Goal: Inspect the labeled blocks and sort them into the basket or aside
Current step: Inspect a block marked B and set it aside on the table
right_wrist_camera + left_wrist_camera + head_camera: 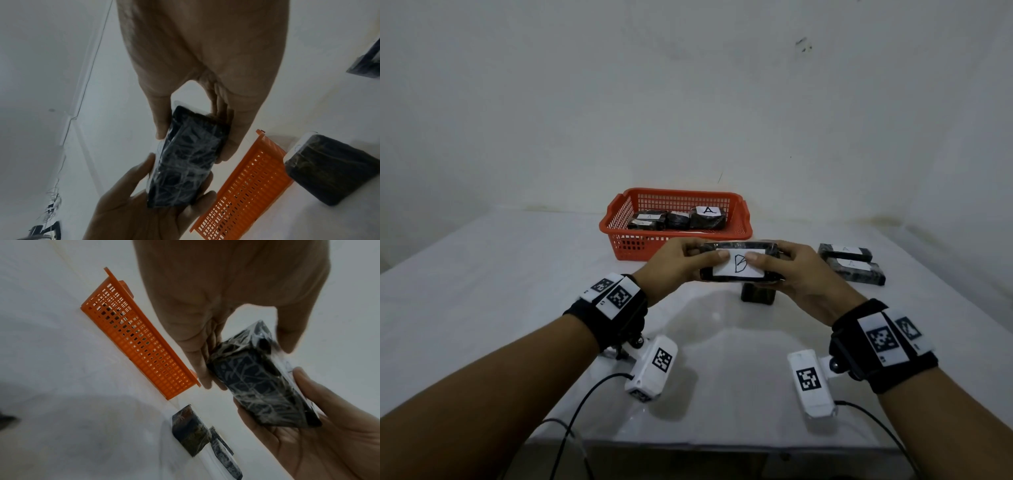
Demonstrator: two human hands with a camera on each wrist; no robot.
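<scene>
A black plastic-wrapped block [739, 270] with a white label marked "B" is held above the table in front of the orange basket [633, 245], label facing me. My left hand [700, 258] grips its left end and my right hand [767, 255] grips its right end, with both thumbs on the label. The left wrist view shows the block [246, 378] between the left hand's fingers [201, 369] and thumb. From the right wrist, the same block [189, 162] sits between both hands. The basket holds several wrapped blocks, one labelled "A" [707, 217].
Another dark block [756, 294] stands on the table right under the held one. Two labelled blocks [851, 262] lie side by side at the right. The white table [482, 291] ends at a wall behind the basket. Cables hang off the near edge.
</scene>
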